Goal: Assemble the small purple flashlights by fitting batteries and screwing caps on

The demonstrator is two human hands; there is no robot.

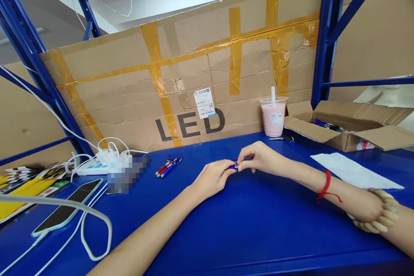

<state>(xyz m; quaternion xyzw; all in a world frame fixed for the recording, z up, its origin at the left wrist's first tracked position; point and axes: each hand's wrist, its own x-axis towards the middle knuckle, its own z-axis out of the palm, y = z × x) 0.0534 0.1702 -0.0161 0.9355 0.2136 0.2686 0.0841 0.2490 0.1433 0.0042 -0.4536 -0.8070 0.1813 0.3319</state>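
My left hand (215, 177) rests low over the blue tabletop (246, 228), its thumb and fingers closed around a small shiny purple-blue piece (233, 166). At the other end of that piece, my right hand (255, 157) pinches with thumb and forefinger. Most of the piece is hidden by the fingers, so I cannot tell its exact kind. Left of my hands lie several slim metallic pen-shaped items, red ones (164, 167) and a blue one (171, 167), side by side and slanted.
A cardboard panel (194, 69) closes off the back. At right are a pink drink cup (272, 118), dark keys (284, 139), an open carton (347, 140) and a white sheet (354, 170). At left are a power strip (92, 167), a phone (69, 207), white cables (97, 256) and yellow packets (29, 194).
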